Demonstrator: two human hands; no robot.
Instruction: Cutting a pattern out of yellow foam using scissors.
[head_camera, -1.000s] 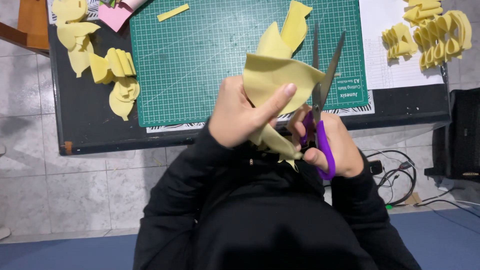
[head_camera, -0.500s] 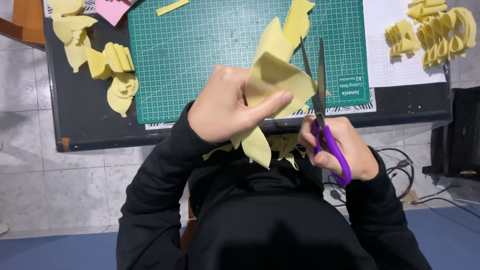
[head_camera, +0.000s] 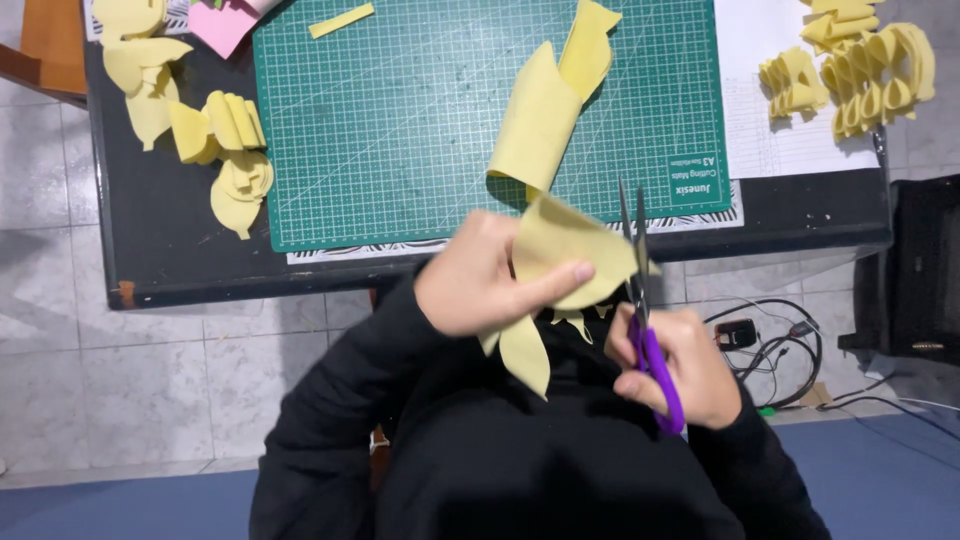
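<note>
Cutting looked well under way: left hand (head_camera: 480, 285) pinched the yellow foam sheet (head_camera: 560, 250) above the counter's (head_camera: 180, 250) near edge, right hand (head_camera: 675, 365) closed its grip on purple scissors (head_camera: 645, 330), blades seemingly nearly together at the sheet's right edge, finished yellow pieces (head_camera: 860, 65) piled far right.

We note the yellow sheet (head_camera: 565, 260) held in the left hand (head_camera: 480, 285) looks like soft, matt foam or felt, smooth and pliant, curling without creasing. The scissors (head_camera: 640, 300) in the right hand (head_camera: 675, 365) show dull grey metal blades and a glossy purple plastic grip. The cutting mat (head_camera: 420, 110) looks like matt green rubbery plastic printed with a fine white grid. The table (head_camera: 170, 250) presents a dark, matt top, chipped at one edge. The sleeves (head_camera: 330, 420) are black matt cloth. The floor tiles (head_camera: 60, 330) appear pale, smooth stone.
</note>
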